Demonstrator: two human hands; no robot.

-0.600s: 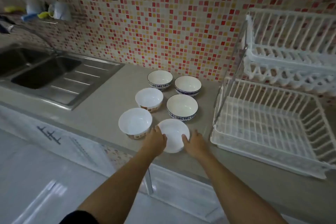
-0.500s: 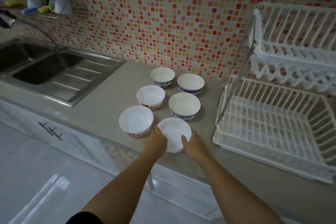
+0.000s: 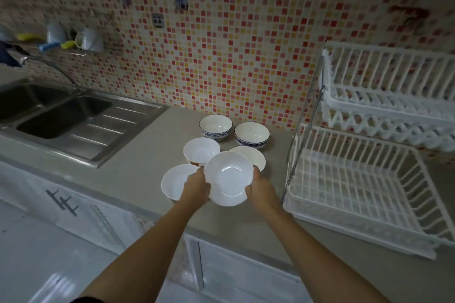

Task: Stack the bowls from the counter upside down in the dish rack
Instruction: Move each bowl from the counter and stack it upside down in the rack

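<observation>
A plain white bowl point(image 3: 228, 178) is lifted off the counter, opening up, held at its rim by my left hand point(image 3: 195, 188) and my right hand point(image 3: 261, 189). Below it on the counter stand several more bowls: a white one point(image 3: 173, 183) partly behind my left hand, another white one point(image 3: 200, 150), a blue-rimmed one point(image 3: 251, 154) half hidden by the held bowl, and two blue-patterned ones point(image 3: 215, 126) point(image 3: 251, 134) near the wall. The white two-tier dish rack point(image 3: 354, 179) stands to the right with nothing in its lower basket.
A steel sink point(image 3: 61, 115) with drainboard lies at the left, its tap point(image 3: 49, 69) arching over it. Cups point(image 3: 89, 39) and brushes sit on a wall shelf. The tiled wall runs behind the counter. The counter's front edge is just below my wrists.
Both hands gripped the nearest white bowl on the counter and have raised it; it now hangs above the other bowls. The view has tilted upward.
</observation>
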